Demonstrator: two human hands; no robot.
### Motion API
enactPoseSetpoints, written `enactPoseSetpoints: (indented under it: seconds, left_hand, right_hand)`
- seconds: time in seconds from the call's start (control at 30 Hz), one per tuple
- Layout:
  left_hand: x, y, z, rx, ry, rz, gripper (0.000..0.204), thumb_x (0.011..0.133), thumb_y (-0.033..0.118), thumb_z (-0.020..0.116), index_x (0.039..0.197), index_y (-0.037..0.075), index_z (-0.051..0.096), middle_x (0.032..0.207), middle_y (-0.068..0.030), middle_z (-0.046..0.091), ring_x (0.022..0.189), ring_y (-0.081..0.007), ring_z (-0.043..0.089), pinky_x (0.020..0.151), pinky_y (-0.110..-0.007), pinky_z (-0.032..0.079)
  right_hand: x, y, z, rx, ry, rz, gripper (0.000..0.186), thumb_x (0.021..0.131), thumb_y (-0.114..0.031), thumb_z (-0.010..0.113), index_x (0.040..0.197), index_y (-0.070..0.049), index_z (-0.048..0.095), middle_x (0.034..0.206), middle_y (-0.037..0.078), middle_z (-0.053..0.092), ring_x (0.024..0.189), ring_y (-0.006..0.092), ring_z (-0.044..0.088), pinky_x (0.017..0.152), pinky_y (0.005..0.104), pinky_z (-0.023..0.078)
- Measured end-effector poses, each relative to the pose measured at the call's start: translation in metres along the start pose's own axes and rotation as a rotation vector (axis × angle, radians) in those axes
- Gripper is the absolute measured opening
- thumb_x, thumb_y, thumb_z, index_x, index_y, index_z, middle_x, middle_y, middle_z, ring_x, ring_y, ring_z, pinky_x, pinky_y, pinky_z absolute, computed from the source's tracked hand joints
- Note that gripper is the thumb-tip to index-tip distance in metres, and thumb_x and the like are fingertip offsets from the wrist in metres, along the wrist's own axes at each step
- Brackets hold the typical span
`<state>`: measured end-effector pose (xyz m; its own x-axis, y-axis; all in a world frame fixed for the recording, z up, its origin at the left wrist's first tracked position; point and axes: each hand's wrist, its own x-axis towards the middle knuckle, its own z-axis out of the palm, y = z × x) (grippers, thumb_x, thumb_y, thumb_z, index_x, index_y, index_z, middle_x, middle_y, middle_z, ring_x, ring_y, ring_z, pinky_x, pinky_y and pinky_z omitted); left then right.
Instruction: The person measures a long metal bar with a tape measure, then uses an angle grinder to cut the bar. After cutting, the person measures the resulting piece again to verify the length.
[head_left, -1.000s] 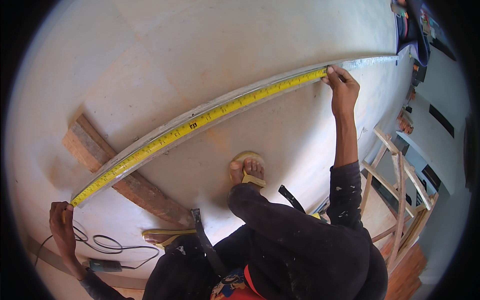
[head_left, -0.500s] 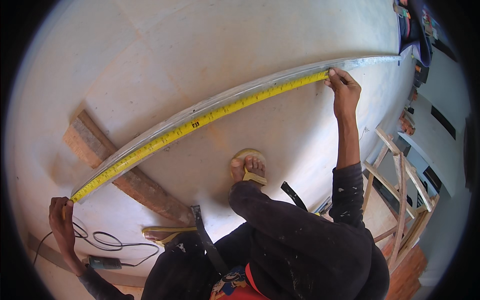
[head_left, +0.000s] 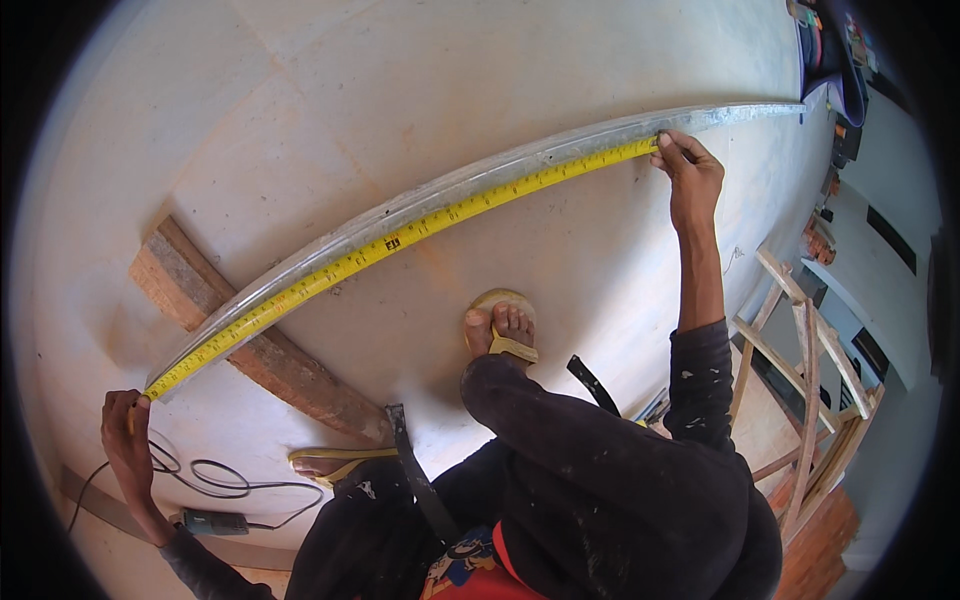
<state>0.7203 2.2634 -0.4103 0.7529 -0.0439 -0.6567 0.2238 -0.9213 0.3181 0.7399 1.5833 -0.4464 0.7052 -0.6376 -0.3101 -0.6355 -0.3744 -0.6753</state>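
Observation:
A yellow tape measure blade (head_left: 455, 214) is stretched along a long grey metal bar (head_left: 560, 143), lying against the bar's near side. My left hand (head_left: 128, 440) is closed on the blade's lower left end, beside the bar's tip. Something small and orange shows between its fingers; I cannot make out what it is. At the other end, my right hand (head_left: 693, 185) pinches the blade between thumb and fingers, short of the bar's far right end. Towards its left, the bar passes over a rough wooden beam (head_left: 290, 375).
A corded power tool (head_left: 214, 522) lies on the floor near my left forearm, its black cable (head_left: 225, 482) looped. My sandalled foot (head_left: 500, 325) is close below the tape. A wooden frame (head_left: 808, 360) stands at right. Dark straps (head_left: 592, 385) hang by my legs.
The bar has tilted slightly, showing more of its top face and a wider strip above the tape. Both hands keep their grip on the blade. The whole view has shifted a little.

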Motion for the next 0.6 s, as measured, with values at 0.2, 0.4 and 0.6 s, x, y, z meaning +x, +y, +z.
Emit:
enactPoseSetpoints:
  seconds: [0.2, 0.4, 0.6]
  left_hand:
    - [0.001, -0.001, 0.002, -0.048, -0.012, -0.085, 0.022, 0.093, 0.018, 0.055, 0.090, -0.004, 0.055, 0.086, -0.0145, 0.053, 0.075, -0.0264, 0.050, 0.071, -0.035, 0.041]
    - [0.001, -0.002, 0.003, -0.029, 0.007, -0.070, 0.023, 0.093, 0.019, 0.056, 0.090, -0.004, 0.056, 0.086, -0.0140, 0.053, 0.076, -0.0252, 0.050, 0.071, -0.034, 0.041]
    - [0.001, -0.001, 0.001, 0.004, 0.016, -0.031, 0.022, 0.093, 0.018, 0.055, 0.090, -0.004, 0.056, 0.086, -0.0138, 0.053, 0.076, -0.0255, 0.050, 0.071, -0.035, 0.040]
  right_hand:
    - [0.019, -0.011, 0.005, -0.021, -0.015, -0.048, 0.026, 0.085, -0.010, 0.068, 0.103, 0.009, 0.066, 0.086, 0.013, 0.068, 0.071, 0.0162, 0.066, 0.067, 0.0227, 0.050]
    - [0.011, -0.005, 0.002, 0.014, -0.001, -0.033, 0.025, 0.086, -0.009, 0.068, 0.103, 0.008, 0.066, 0.086, 0.013, 0.068, 0.070, 0.0159, 0.066, 0.066, 0.0225, 0.050]
    - [-0.003, 0.007, -0.003, 0.047, 0.005, -0.004, 0.024, 0.086, -0.008, 0.068, 0.104, 0.008, 0.066, 0.086, 0.013, 0.068, 0.069, 0.0153, 0.065, 0.066, 0.0231, 0.050]
